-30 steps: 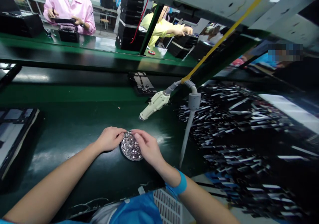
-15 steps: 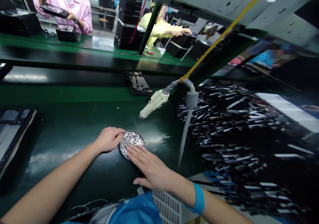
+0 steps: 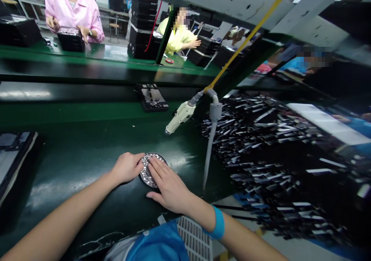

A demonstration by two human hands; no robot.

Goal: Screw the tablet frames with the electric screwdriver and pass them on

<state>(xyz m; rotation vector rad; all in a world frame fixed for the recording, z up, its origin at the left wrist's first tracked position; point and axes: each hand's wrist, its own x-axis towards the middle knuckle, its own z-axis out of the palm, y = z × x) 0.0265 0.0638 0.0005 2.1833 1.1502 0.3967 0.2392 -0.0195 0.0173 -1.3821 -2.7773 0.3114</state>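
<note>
Just below the centre of the head view, a round dish (image 3: 142, 179) filled with small shiny metal pieces (image 3: 148, 177) rests on a green workbench (image 3: 87, 149). The left hand (image 3: 127, 168) meets the dish's left rim at its fingertips; whether it grips the rim cannot be told. The right hand (image 3: 172, 189) lies palm down, fingers extended over the pieces, thumb spread aside, grasping nothing visible. A blue wristband (image 3: 218, 223) encircles its forearm. Above the dish and apart from it, a pale powered screwdriver (image 3: 181, 117) hangs tilted, nose toward lower left. Right of frame: numerous dark strips (image 3: 261, 137), blurred. Left edge: a black-framed panel (image 3: 14, 156). Upper left: a co-worker in pink (image 3: 74, 13) handling a black block (image 3: 71, 42).
</note>
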